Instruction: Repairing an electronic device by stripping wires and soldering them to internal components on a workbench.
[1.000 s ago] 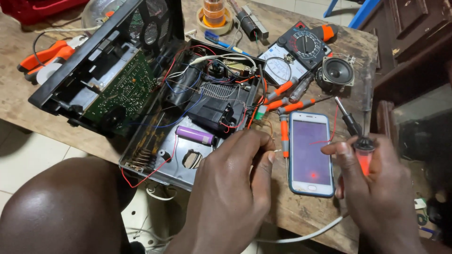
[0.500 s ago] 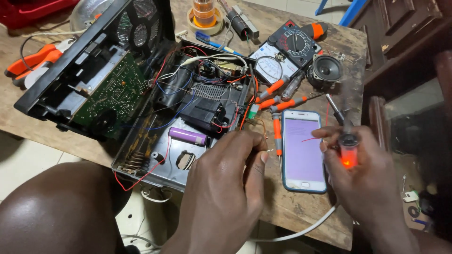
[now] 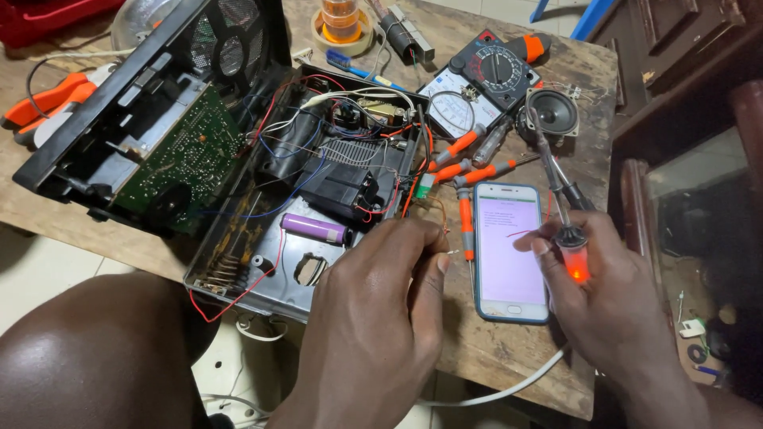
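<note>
two bare hands work beside a white smartphone (image 3: 509, 250) lying flat on the worn wooden table (image 3: 509, 349). the right hand (image 3: 612, 306), right of the phone, grips a glowing orange-handled soldering iron (image 3: 566, 214). the left hand (image 3: 381, 318), left of the phone, pinches a thin wire end (image 3: 450, 253) just beside the opened black plastic radio case (image 3: 262, 199).

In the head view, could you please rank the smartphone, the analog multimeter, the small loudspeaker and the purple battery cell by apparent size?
1. Smartphone; analog multimeter looks similar but lies farther off, so unsure.
2. Small loudspeaker.
3. Purple battery cell.
</note>
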